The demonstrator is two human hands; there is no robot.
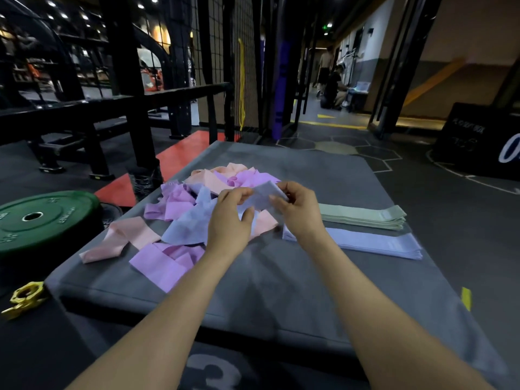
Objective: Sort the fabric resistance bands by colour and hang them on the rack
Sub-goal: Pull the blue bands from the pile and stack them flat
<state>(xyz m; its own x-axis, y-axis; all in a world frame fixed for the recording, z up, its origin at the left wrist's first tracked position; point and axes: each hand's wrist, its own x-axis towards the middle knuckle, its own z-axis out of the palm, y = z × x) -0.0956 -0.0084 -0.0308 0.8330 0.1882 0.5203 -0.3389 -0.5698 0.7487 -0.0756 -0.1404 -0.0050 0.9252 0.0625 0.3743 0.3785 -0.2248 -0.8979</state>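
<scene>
Looking from my left side across to my right, I see a green weight plate (pixel 42 220) on the floor and a yellow clip (pixel 25 298) near it; neither one is part of my job. Next comes the grey mat (pixel 281 291) with the messy pile of bands (pixel 180 218) on it, pink and purple and pale blue all mixed up. One pink band (pixel 118 239) lies at the mat's left side, near the edge; a bump could knock it off. My left hand (pixel 229 220) pinches one end of a pale blue band (pixel 263 197) and my right hand (pixel 299 211) pinches the other end, just above the pile (both hands have their fingers curled tight on it). The band's low part seems to touch other bands; if I pull fast, one could snag and come along. On the right sit two neat stacks, the green stack (pixel 363 216) behind and the blue stack (pixel 374 243) in front, just beside each other. I think this band goes on the blue stack; the light is dim, so pale blue and light purple could fool me. Dropping it crooked could also push the stack over. I cannot tell which bars are the rack.
</scene>
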